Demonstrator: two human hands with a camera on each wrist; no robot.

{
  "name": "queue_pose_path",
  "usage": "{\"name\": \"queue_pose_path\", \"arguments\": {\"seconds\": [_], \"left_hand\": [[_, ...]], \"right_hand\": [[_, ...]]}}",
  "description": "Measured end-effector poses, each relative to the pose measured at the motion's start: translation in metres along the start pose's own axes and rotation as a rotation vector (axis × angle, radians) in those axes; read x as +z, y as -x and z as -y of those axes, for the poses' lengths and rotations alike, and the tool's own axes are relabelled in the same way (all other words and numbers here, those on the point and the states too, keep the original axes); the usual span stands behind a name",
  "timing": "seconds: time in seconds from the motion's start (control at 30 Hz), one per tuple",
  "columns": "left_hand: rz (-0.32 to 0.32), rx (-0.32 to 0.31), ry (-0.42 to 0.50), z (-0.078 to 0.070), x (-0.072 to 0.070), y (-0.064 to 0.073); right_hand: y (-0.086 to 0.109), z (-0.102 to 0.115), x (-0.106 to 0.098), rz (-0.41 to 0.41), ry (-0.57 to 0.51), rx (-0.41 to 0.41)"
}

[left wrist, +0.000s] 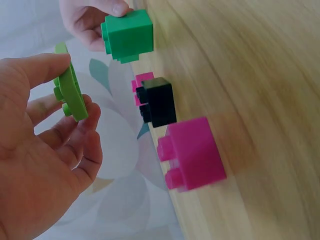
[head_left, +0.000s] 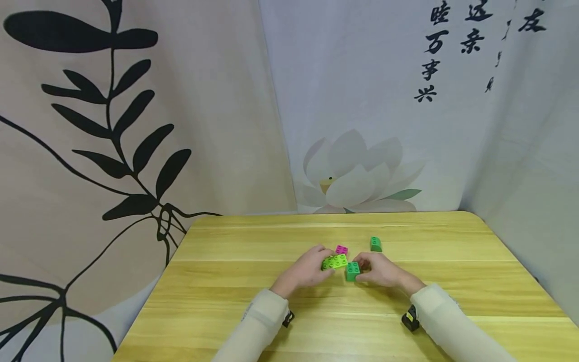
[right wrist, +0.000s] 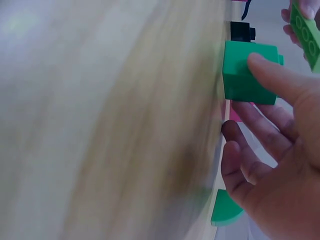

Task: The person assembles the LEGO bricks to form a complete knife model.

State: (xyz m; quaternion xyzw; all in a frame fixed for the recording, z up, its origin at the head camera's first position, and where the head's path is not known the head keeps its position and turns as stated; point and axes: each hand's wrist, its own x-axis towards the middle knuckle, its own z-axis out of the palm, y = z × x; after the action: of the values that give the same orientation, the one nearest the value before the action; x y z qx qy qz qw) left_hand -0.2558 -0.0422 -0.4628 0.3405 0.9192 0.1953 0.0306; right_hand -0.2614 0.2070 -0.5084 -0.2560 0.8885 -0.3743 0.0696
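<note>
head view: your left hand (head_left: 309,267) pinches the lime brick (head_left: 339,261), your right hand (head_left: 383,270) the green brick (head_left: 353,271), the two bricks near each other at mid-table (head_left: 362,322); step in hand looks like holding one brick per hand, ends facing. forearms reach in from the near side, hands angled inward. pink brick (head_left: 341,250) just beyond. left wrist view: thumb on one edge of the lime brick, fingers curled at the other, held clear of the table; black brick (left wrist: 162,102) nearby. right wrist view: thumb against the green brick, lower fingers bent; can't tell if it's lifted. next move probably calls for steady pinches, lining up both bricks without bumping pink.
</note>
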Motion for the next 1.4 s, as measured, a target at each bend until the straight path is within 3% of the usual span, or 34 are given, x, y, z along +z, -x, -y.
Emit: {"name": "queue_pose_path", "arguments": {"seconds": [0.47, 0.8, 1.4], "left_hand": [[0.003, -0.011, 0.033, -0.011, 0.013, -0.014], [0.046, -0.031, 0.041, -0.013, 0.023, -0.022], [0.03, 0.009, 0.003, -0.012, 0.029, -0.026]], "right_hand": [[0.0, 0.0, 0.002, -0.002, -0.013, 0.015], [-0.001, 0.001, 0.001, 0.013, -0.03, 0.015], [-0.002, -0.003, 0.001, 0.01, -0.013, 0.016]]}}
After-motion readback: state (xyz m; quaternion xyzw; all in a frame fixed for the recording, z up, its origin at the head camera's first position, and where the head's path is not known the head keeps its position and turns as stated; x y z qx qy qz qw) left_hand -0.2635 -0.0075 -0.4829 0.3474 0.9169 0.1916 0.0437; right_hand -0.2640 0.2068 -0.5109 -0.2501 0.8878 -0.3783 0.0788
